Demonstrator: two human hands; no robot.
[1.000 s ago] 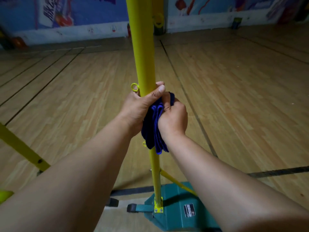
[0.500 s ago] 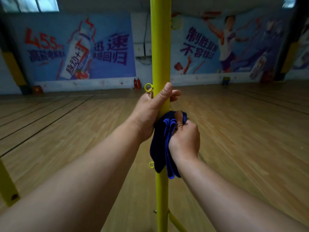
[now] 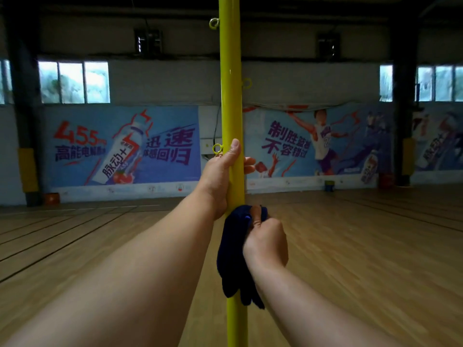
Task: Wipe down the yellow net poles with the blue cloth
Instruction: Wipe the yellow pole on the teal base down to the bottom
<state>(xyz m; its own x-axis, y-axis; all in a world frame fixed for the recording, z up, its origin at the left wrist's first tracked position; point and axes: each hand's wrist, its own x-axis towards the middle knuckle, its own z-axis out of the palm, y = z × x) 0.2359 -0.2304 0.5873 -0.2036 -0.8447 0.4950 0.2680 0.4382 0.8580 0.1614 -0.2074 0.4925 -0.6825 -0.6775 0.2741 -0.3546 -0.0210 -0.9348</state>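
Observation:
A yellow net pole [image 3: 230,96] stands upright through the middle of the head view, with small yellow rings on its sides. My left hand [image 3: 223,176] grips the pole, thumb up along its front, fingers wrapped behind. Just below it my right hand [image 3: 265,241] holds the dark blue cloth [image 3: 231,256] bunched against the pole; the cloth's loose ends hang down over the pole.
A wooden sports floor [image 3: 363,246] with dark court lines spreads all around. The far wall carries blue banners [image 3: 122,146] under windows. Dark pillars with yellow padding [image 3: 28,169] stand at left and right.
My view has tilted up from the pole's base to the far wall. Both hands stay on the pole, the right with the cloth now a little lower below the left.

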